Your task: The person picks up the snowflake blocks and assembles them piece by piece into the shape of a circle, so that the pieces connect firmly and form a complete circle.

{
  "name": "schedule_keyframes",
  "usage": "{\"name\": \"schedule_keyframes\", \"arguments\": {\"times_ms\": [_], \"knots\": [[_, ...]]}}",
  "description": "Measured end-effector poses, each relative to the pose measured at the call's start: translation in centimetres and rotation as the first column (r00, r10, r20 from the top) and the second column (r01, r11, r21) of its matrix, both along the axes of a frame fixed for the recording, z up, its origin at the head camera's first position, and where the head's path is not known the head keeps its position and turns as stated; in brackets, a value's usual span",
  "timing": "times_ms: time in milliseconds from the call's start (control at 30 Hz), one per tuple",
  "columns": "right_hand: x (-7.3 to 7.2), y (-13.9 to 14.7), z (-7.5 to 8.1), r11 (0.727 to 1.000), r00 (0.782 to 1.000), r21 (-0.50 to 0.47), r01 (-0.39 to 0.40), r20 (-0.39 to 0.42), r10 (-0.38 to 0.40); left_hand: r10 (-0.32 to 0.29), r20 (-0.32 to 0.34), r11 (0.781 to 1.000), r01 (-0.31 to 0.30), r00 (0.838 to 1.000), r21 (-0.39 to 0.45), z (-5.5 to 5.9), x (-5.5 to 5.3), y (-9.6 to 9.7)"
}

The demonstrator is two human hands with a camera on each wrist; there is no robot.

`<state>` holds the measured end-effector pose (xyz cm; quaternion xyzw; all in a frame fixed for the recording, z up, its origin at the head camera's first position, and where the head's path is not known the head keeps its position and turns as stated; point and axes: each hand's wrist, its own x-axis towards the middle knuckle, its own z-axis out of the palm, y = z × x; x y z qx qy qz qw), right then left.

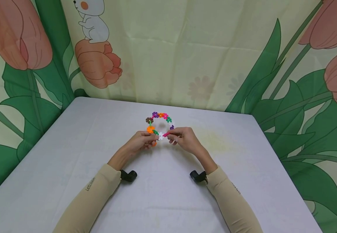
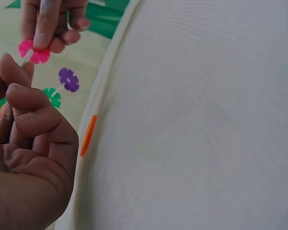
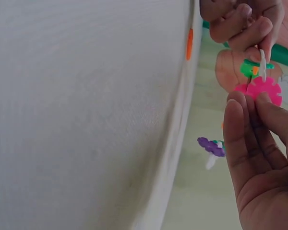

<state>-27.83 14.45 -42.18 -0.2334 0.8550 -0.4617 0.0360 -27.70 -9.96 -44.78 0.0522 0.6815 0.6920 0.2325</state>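
Observation:
Colourful notched plastic discs, slotted into one another, make a ring [image 1: 155, 114] held up above the table. My left hand [image 1: 143, 140] pinches a white notched disc [image 1: 161, 136] on the near side of the ring. A pink notched disc [image 3: 270, 90] is between the thumb and fingers of my right hand [image 1: 186, 138]. In the right wrist view the white disc shows edge-on, meeting the pink one at its notched rim. Purple [image 2: 68, 79], green, orange and brown discs form the rest of the ring; fingers hide parts of it.
A loose orange disc [image 2: 89, 135] lies on the white-covered table [image 1: 162, 194] near my left fingers. Behind the table's far edge hangs a curtain [image 1: 180, 64] printed with tulips and a white animal. A black wrist camera [image 1: 129, 176] sits at each sleeve cuff.

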Motion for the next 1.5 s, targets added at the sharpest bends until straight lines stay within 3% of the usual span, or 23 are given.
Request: {"name": "schedule_keyframes", "arguments": {"times_ms": [633,1067,1500], "knots": [[0.3,-0.7,-0.2,1.000,0.995,0.027,0.007,-0.100,-0.004,0.009,-0.002,1.000,-0.009,1.000,-0.025,0.0,0.1,0.1],[0.9,-1.8,-0.3,0.990,0.967,0.026,0.139,-0.217,-0.130,0.059,0.006,0.998,-0.059,0.998,0.008,-0.3,-0.1,0.3],[1.0,-2.6,-0.3,0.984,0.951,0.021,0.174,-0.264,-0.163,0.118,0.031,0.989,-0.120,0.992,0.081,0.0,-0.1,0.7]]}}
